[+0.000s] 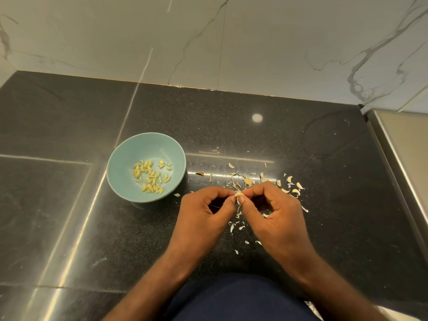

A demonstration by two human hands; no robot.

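The left grip (203, 212) and the right grip (275, 212), both bare hands, meet above the dark speckled worktop (69, 205), right of centre and towards its near edge. Both grips are closed on one small pale seed (238, 194). The thumb and forefinger of each hand pinch it from opposite sides, and the fingertips of the two hands nearly touch. The other fingers of each hand are curled inward towards the palm. A thin strip of husk (238, 208) hangs down from the seed between the two thumbs. The seed is held clear of the worktop, just right of a teal bowl (139, 147) and apart from it. The bowl stands upright on the worktop, to the left of the left grip. It holds a loose cluster of yellowish peeled kernels (151, 176) in its bottom; the upper inner wall is bare. Husk fragments (247, 180) are scattered on the worktop beyond the knuckles, mainly behind the right grip. More fragments lie under and below the hands. A white marbled wall tile (208, 42) rises along the far edge of the worktop. A metal edge (398, 154) borders the worktop on the right. A dark blue garment (238, 297) shows between the forearms at the bottom of the view.
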